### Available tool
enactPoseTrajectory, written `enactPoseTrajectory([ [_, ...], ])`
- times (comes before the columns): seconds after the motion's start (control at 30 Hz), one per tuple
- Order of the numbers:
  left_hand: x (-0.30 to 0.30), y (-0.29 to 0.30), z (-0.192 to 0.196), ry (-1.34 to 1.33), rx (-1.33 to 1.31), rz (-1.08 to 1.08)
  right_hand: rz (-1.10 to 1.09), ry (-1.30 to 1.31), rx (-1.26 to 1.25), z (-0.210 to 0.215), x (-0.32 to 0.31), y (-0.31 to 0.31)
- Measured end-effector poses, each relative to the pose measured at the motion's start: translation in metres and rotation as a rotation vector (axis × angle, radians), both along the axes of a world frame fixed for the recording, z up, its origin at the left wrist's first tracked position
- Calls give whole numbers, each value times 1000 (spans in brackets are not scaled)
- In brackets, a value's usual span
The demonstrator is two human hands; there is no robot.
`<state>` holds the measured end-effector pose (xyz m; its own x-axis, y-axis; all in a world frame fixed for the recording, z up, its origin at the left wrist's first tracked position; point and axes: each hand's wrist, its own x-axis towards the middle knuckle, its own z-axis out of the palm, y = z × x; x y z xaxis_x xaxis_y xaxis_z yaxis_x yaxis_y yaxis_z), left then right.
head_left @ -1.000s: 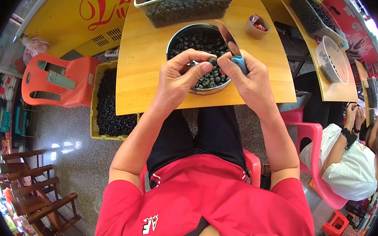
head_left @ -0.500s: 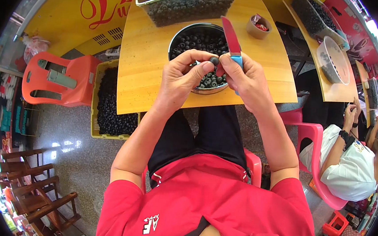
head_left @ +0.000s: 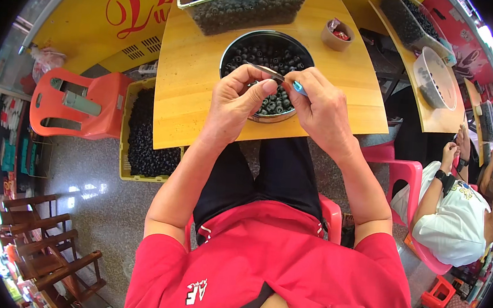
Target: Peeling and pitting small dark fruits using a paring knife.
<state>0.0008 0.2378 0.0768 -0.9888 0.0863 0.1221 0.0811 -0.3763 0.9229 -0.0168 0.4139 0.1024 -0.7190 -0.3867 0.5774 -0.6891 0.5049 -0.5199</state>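
Note:
Over a round metal pot (head_left: 224, 56), my left hand (head_left: 232, 103) pinches a small dark round part between thumb and fingertips; the knife mostly hides it. My right hand (head_left: 327, 105) is closed round the blue handle of a small knife (head_left: 300, 88). Its blade lies nearly flat across toward my left fingertips, at the part; whether it cuts in I cannot tell. Inside the pot are many small dark round parts (head_left: 274, 56), several showing a hole in the middle.
A clear bin (head_left: 242, 23) of dark parts stands on the wooden table (head_left: 187, 91) at the back, near a small brown cup (head_left: 335, 39). Left, a yellow crate (head_left: 123, 164) of dark parts adjoins an orange chair (head_left: 102, 105). A person in white (head_left: 452, 222) sits at right.
The knife blade has swung down from pointing up and away to lying across toward my left fingertips. My right hand has turned with it. My left hand has hardly moved.

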Motion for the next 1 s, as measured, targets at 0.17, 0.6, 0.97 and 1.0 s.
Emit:
enactPoseTrajectory([
  [0.17, 12, -14, 4, 83, 168, -163, -27, -39, 96, -3, -3, 0],
  [0.6, 18, -246, -72, -283, 251, 634, -140, -335, -121, -14, -14, 41],
  [0.97, 24, -250, -102, -59, -682, 1028, -93, -479, -245, -46, -22, 52],
  [1.0, 21, -224, -72, 34, -648, 902, -109, -475, -247, -47, -23, 55],
])
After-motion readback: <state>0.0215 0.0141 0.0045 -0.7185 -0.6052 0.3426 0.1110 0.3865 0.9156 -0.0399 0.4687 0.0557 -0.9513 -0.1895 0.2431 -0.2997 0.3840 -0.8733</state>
